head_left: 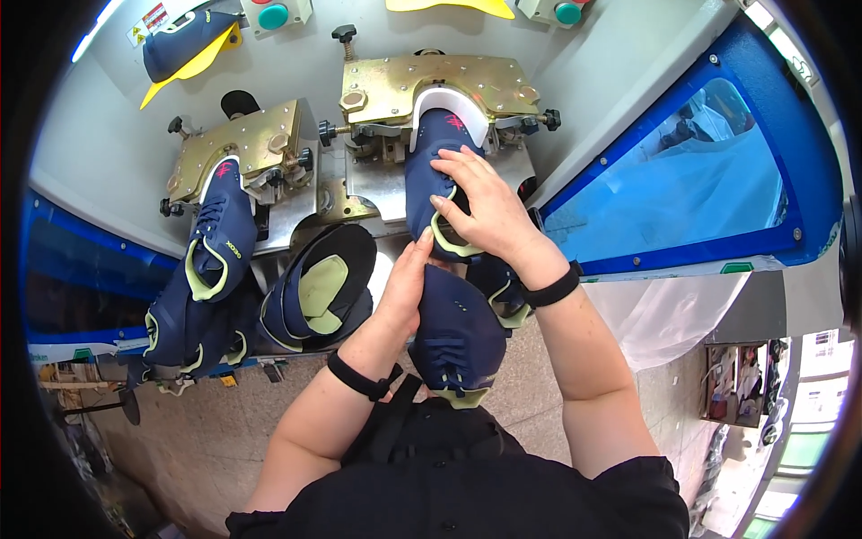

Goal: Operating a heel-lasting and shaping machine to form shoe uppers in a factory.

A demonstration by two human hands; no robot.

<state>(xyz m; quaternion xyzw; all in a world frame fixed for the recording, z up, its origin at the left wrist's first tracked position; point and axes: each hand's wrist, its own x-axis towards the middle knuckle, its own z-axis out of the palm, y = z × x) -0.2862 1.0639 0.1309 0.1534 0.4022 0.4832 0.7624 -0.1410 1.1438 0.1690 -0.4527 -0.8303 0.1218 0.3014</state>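
A navy shoe upper [422, 193] with a lime collar has its far end under the brassy plate of the right-hand machine station, inside a white curved pad [451, 101]. My right hand [485, 207] lies over this upper, fingers stretched and a little spread, thumb near the collar. Straight fingers of my left hand [409, 283] touch the collar's near left side; this hand is flat, with nothing visibly gripped. Just below hangs another navy upper [458, 328] with laces and a lime edge, beside my left hand. More of the same kind is partly hidden behind it.
At the left station [238, 148] another navy upper [220, 225] is set, with several uppers [184, 328] hanging below. A dark round piece with a lime-lined upper [319, 287] sits between stations. Blue-framed windows [673, 180] flank the machine; green buttons [274, 16] are at the back.
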